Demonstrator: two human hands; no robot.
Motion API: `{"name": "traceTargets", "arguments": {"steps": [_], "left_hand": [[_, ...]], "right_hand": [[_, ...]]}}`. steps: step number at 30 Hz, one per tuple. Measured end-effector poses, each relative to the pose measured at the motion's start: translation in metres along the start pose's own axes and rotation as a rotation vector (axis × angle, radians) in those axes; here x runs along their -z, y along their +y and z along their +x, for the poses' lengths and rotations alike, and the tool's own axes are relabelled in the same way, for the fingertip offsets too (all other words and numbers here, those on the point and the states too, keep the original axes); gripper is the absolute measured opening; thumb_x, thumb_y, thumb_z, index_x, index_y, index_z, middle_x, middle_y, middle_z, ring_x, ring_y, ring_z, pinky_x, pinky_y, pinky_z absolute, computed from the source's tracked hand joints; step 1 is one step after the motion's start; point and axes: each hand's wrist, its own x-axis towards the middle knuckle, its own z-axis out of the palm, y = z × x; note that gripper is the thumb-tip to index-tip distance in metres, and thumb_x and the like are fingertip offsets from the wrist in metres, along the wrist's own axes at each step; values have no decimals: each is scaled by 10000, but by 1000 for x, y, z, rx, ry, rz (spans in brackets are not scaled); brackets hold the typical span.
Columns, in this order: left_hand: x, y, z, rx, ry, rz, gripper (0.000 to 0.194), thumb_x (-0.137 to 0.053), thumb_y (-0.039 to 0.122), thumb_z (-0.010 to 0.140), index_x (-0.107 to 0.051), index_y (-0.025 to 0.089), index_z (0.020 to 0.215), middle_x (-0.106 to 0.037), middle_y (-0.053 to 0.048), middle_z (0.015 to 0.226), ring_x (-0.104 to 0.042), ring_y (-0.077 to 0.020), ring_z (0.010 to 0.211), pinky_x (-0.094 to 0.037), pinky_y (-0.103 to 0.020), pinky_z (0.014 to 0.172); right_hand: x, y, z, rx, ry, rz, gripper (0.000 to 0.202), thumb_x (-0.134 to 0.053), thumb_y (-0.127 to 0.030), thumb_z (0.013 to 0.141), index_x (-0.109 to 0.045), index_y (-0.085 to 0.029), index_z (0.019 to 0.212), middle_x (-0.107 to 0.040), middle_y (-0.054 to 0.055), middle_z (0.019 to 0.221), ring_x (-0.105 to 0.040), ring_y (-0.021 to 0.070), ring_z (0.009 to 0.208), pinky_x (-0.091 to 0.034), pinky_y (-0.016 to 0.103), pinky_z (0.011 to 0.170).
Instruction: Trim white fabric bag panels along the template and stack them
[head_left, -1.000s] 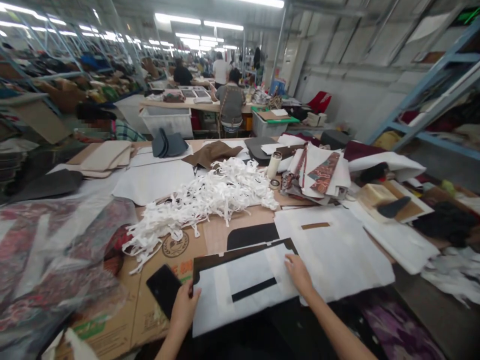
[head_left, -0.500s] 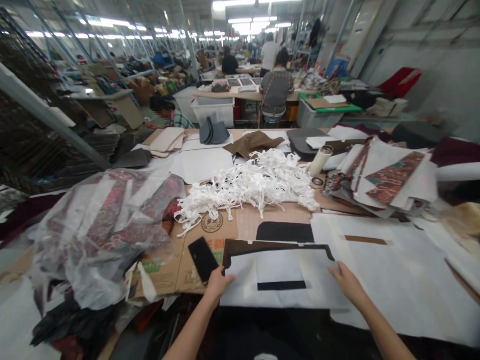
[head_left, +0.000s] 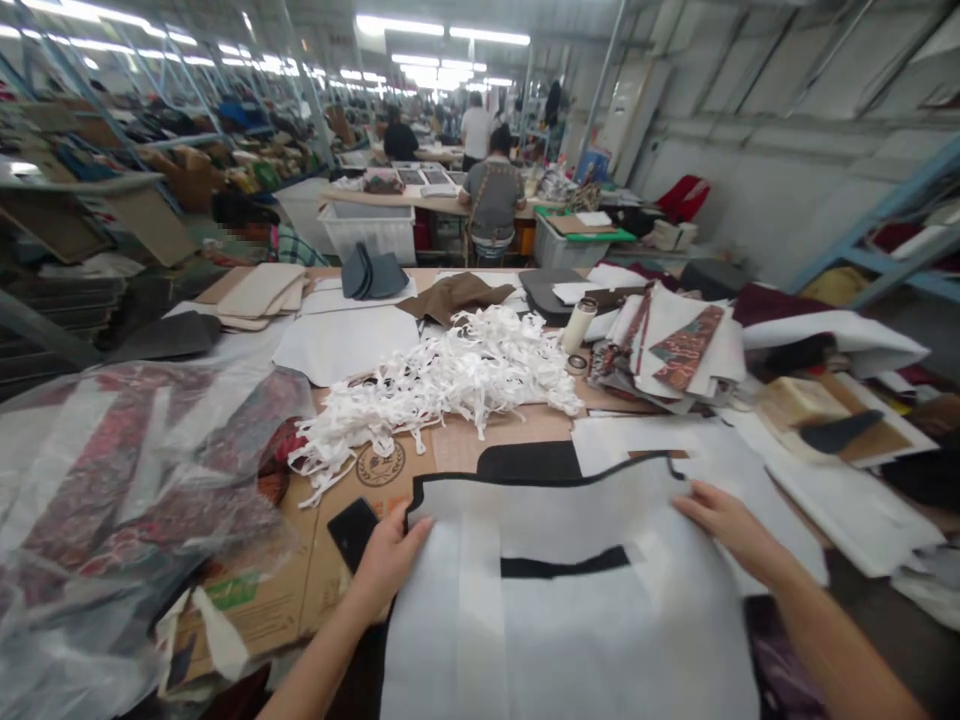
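A white-backed fabric panel point(head_left: 570, 635) with black edging and a dark slot across its upper part spreads in front of me, its lower end running out of the picture. My left hand point(head_left: 390, 550) pinches its upper left corner, thumb on top. At the upper right corner my right hand point(head_left: 731, 525) grips the edge, fingers partly behind it. A black phone point(head_left: 349, 530) lies just left of my left hand, partly hidden by it. Beyond the panel's top edge is a flat black piece point(head_left: 529, 461) with a rounded corner.
White strips point(head_left: 457, 375) are heaped mid-table. A clear plastic bag point(head_left: 127, 470) of patterned pieces lies left, over flattened cardboard point(head_left: 322, 560). Patterned pieces point(head_left: 686, 345), white sheets point(head_left: 697, 435) and a pale roll point(head_left: 578, 325) are on the right. A person point(head_left: 493, 190) sits farther off.
The panel has been raised and drawn nearer, and more of its white face shows below the slot. Both hands still hold its upper corners. My view has turned to the right.
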Motion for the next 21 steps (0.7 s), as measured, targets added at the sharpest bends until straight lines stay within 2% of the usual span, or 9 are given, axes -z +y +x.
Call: {"name": "traceTargets", "arguments": {"steps": [2,5,8,10,11,13,15,18,21], "left_hand": [[-22,-32,31,-32,65,160,350,-499,396,764,-584,129,975,-658,-94,955,-588,-252,924,-457,-367,850],[-43,-73,63,19,1,451,332,-466,248,781,-561,101,1063,-627,-135,1073,-557,-259,1026,-413,-374,919],[-60,-87,81,16,-40,849,432,-429,107,776,-485,72,1203,-562,-185,1182,-515,-293,1085,-385,-422,925],[-82,-81,92,-109,-13,1030,484,-383,56,789,-440,106,1267,-513,-189,1246,-487,-305,1115,-370,-453,918],[-99,-76,97,-202,-28,1067,482,-365,46,801,-445,133,1268,-501,-176,1264,-476,-300,1127,-364,-454,920],[-144,-62,110,-387,-137,1056,430,-362,51,824,-501,171,1213,-513,-135,1258,-460,-274,1141,-359,-430,932],[-197,-49,124,-536,-288,992,364,-383,80,846,-528,177,1166,-533,-107,1232,-459,-242,1128,-372,-392,928],[-270,-32,145,-721,-426,929,313,-372,138,888,-502,181,1169,-518,-91,1235,-456,-212,1102,-390,-368,904],[-314,-19,163,-793,-486,953,283,-347,153,904,-504,170,1140,-539,-83,1166,-474,-201,1038,-413,-351,838]], "right_hand": [[-36,3,30,0,-62,35,290,-539,-474,626,-448,-205,565,-499,-24,541,-476,153,556,-376,258,519],[-86,26,64,-68,-61,20,190,-536,-335,630,-426,-204,547,-465,-43,514,-451,138,561,-349,244,532],[-122,51,83,-123,-6,-26,80,-531,-237,642,-481,-192,598,-519,-32,569,-488,144,599,-364,244,576],[-139,62,90,-143,42,-26,58,-514,-219,682,-545,-186,717,-593,4,698,-539,164,691,-391,258,643],[-146,65,92,-143,72,-21,103,-502,-219,706,-565,-186,781,-618,27,776,-557,176,752,-402,270,685],[-157,68,96,-109,152,-18,160,-476,-220,748,-585,-187,860,-632,65,891,-569,199,853,-411,297,763],[-166,70,99,-38,243,-41,174,-454,-208,772,-597,-180,867,-629,88,905,-564,218,884,-413,323,804],[-177,73,98,87,355,-109,190,-420,-182,804,-601,-167,862,-616,95,859,-546,230,862,-415,350,797],[-184,74,93,182,444,-158,218,-382,-180,856,-599,-165,877,-601,85,836,-521,218,822,-412,351,765]]}}
